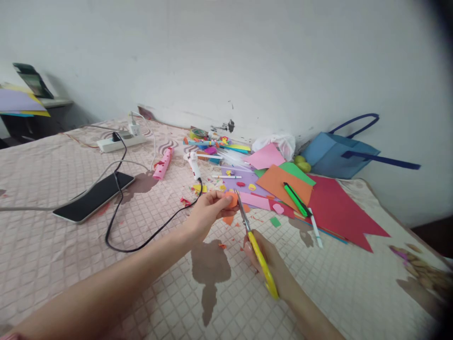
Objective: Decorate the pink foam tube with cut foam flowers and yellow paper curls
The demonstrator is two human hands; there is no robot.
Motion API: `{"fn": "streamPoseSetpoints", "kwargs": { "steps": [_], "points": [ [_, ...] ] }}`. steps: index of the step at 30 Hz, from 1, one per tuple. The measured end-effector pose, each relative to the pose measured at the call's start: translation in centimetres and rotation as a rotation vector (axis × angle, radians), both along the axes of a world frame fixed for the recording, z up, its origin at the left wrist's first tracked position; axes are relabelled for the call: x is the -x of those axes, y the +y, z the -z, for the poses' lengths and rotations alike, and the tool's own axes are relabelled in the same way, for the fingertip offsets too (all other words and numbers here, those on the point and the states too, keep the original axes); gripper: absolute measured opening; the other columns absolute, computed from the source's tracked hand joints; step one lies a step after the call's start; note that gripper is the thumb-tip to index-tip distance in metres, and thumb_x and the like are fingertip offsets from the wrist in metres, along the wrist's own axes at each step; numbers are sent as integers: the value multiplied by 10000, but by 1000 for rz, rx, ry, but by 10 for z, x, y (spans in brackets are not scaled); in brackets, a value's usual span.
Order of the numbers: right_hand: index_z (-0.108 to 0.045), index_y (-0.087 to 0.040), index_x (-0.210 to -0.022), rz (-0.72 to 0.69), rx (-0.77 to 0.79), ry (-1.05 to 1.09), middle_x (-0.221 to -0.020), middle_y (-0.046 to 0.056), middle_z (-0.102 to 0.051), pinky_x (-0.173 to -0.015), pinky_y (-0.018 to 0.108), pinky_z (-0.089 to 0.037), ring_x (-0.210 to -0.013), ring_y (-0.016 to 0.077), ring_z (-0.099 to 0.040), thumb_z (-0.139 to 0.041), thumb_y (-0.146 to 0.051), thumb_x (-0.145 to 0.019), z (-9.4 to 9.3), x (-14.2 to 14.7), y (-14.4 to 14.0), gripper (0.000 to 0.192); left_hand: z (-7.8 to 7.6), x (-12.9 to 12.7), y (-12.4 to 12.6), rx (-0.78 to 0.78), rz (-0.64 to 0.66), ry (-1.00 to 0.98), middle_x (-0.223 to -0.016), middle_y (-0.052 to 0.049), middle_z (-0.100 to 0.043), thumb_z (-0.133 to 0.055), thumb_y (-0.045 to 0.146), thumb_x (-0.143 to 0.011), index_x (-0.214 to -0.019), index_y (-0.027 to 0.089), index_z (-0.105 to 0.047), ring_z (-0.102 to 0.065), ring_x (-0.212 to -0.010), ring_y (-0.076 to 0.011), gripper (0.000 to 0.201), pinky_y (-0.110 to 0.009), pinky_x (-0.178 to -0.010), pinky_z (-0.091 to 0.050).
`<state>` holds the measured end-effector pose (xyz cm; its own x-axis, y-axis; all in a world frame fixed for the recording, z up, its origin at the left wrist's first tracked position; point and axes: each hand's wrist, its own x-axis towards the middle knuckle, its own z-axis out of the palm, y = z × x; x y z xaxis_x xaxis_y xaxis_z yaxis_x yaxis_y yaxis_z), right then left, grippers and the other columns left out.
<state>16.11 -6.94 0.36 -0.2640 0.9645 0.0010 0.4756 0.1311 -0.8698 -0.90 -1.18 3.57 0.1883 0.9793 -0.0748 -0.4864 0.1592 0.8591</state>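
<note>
Yellow-handled scissors [260, 257], orange paper scrap [231, 199], red sheet [336, 208], blue bag [334, 153], pink quilted bedspread [71, 245] with brown leaf print

There is only one view. The camera sits on the person's head and looks forward and down over a bed [71, 264] toward a white wall [247, 56] that fills the top of the frame. Both forearms come in from the bottom edge, very near. The far corners look dark and bent.
</note>
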Motion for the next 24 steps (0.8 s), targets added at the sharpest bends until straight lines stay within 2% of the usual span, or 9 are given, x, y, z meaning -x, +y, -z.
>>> {"fn": "streamPoseSetpoints", "kwargs": {
  "steps": [11,17,24],
  "points": [
    [-394,-218,-713,28,-26,-48,-618,-38,-396,-506,253,-319,-546,123,-355,-436,-464,-831,0,-1,-1,277,1,0,1,-21,13,26,-769,-44,-631,-694,308,-714,-701,119,-539,-619,-722,-126,244,-264,-720,-507],
    [-400,-222,-697,46,-7,34,-609,-42,-397,-446,228,-316,-514,110,-350,-514,-466,-793,1,1,1,285,3,0,2,-6,4,25,-780,-41,-633,-698,327,-709,-718,124,-543,-627,-725,-129,256,-279,-737,-510],
    [-391,-226,-717,47,70,83,-620,-46,-378,-402,214,-285,-492,99,-314,-508,-502,-791,3,1,0,309,2,0,1,-15,14,29,-778,-36,-630,-695,327,-712,-710,124,-542,-624,-734,-129,255,-275,-740,-505]
  ]
}}
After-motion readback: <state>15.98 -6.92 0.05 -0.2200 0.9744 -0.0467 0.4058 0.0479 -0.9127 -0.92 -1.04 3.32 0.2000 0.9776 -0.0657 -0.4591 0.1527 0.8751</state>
